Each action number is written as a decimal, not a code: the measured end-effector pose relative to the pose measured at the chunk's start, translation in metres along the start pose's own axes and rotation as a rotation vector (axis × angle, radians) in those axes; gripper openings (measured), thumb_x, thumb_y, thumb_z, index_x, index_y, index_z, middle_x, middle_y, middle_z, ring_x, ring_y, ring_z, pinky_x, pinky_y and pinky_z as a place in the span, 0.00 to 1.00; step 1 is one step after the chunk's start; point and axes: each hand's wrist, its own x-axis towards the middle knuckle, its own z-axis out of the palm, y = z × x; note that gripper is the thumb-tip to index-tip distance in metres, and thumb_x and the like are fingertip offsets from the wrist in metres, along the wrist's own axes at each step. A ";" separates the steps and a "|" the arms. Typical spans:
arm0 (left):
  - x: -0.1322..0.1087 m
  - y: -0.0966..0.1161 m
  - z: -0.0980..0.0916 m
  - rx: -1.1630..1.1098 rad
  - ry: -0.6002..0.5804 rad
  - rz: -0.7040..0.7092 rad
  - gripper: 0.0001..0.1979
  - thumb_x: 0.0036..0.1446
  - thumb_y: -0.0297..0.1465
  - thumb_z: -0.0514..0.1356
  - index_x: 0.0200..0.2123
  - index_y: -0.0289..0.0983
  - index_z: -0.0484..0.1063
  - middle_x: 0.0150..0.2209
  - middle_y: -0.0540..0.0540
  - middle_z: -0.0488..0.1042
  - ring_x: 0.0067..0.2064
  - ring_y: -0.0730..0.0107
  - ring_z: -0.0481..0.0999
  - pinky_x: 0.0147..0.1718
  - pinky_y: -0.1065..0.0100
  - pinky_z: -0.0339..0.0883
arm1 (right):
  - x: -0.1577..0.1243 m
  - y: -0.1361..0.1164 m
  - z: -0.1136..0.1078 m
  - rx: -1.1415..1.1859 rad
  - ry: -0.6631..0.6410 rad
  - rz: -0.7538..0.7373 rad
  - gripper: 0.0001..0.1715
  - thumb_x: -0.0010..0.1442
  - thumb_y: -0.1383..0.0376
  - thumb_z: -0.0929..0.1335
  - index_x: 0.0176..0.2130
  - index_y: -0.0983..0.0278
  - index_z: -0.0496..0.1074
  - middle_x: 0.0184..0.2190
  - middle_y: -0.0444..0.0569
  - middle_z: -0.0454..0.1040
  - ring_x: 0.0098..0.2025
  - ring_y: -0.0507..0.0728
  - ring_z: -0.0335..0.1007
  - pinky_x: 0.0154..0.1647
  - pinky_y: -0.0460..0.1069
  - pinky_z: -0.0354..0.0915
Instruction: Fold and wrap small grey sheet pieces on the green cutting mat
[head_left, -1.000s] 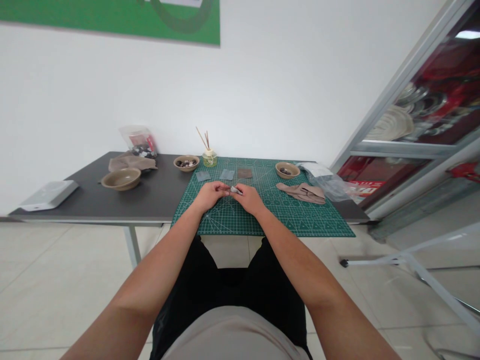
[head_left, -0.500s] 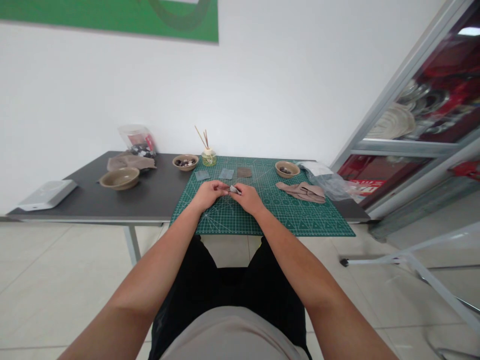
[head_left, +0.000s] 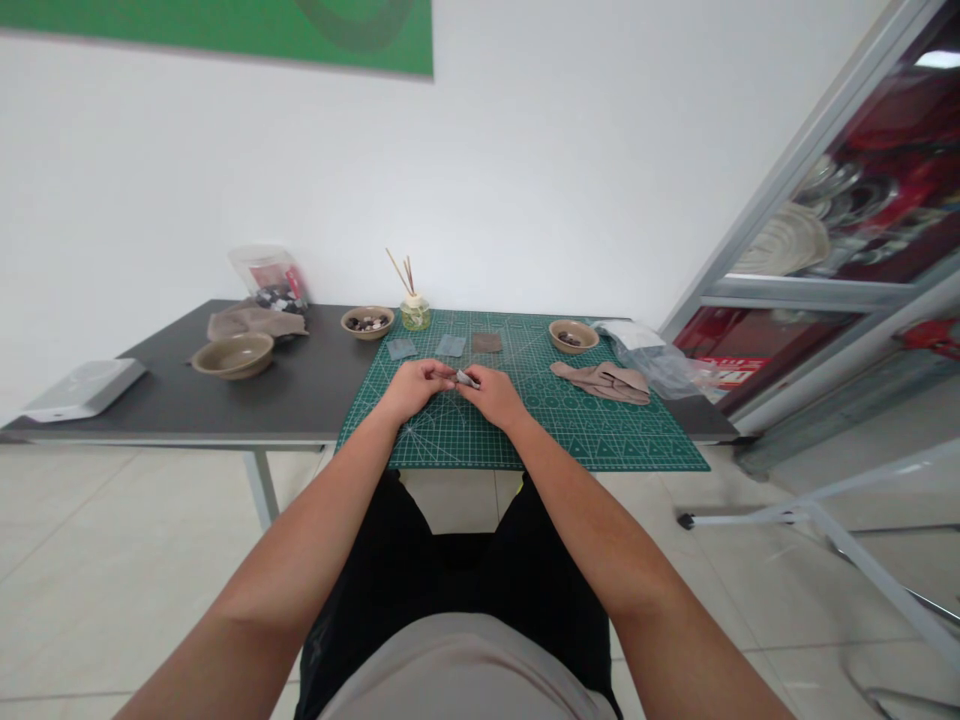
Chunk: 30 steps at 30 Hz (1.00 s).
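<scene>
Both hands meet above the green cutting mat. My right hand is closed on a small grey-white piece that shows between its thumb and fingers. The fingertips of my left hand are pinched together against the near side of my right fingers; what they hold is too small to name. Behind the hands lie two bluish-grey squares, one at the left and one in the middle, with a brown square to their right.
Bowls of small stones stand at the mat's back left and back right. Beside them are a reed diffuser, a brown cloth and a plastic bag. Farther left: a bowl, a clear container, a white device.
The view has shifted slightly. The grey-white piece sits at a slightly different tilt in my right hand; both hands stay together in nearly the same place.
</scene>
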 end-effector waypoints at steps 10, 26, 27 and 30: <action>0.000 0.000 0.001 -0.004 0.013 0.018 0.14 0.43 0.33 0.67 0.36 0.36 0.80 0.33 0.46 0.81 0.36 0.64 0.77 0.41 0.63 0.68 | -0.001 0.001 0.000 -0.005 0.010 -0.007 0.12 0.60 0.59 0.67 0.29 0.63 0.67 0.25 0.40 0.67 0.29 0.50 0.60 0.32 0.46 0.49; 0.000 0.001 0.003 -0.254 0.026 0.039 0.18 0.40 0.34 0.69 0.37 0.36 0.74 0.28 0.51 0.75 0.30 0.71 0.73 0.35 0.67 0.68 | -0.001 -0.002 -0.004 -0.143 0.233 -0.082 0.13 0.65 0.59 0.64 0.30 0.62 0.68 0.32 0.47 0.71 0.38 0.56 0.61 0.45 0.49 0.55; 0.000 0.002 0.004 -0.254 0.028 0.047 0.19 0.40 0.33 0.69 0.38 0.36 0.74 0.28 0.52 0.74 0.30 0.72 0.73 0.35 0.67 0.68 | -0.001 -0.002 -0.004 -0.157 0.256 -0.073 0.12 0.65 0.60 0.63 0.31 0.62 0.68 0.33 0.48 0.72 0.39 0.57 0.61 0.46 0.50 0.56; -0.001 0.005 0.004 -0.230 0.018 0.021 0.21 0.39 0.33 0.69 0.40 0.35 0.76 0.29 0.51 0.76 0.31 0.71 0.74 0.37 0.65 0.69 | -0.002 -0.002 -0.004 -0.162 0.247 -0.092 0.10 0.65 0.63 0.63 0.36 0.63 0.73 0.36 0.50 0.75 0.41 0.58 0.64 0.47 0.51 0.57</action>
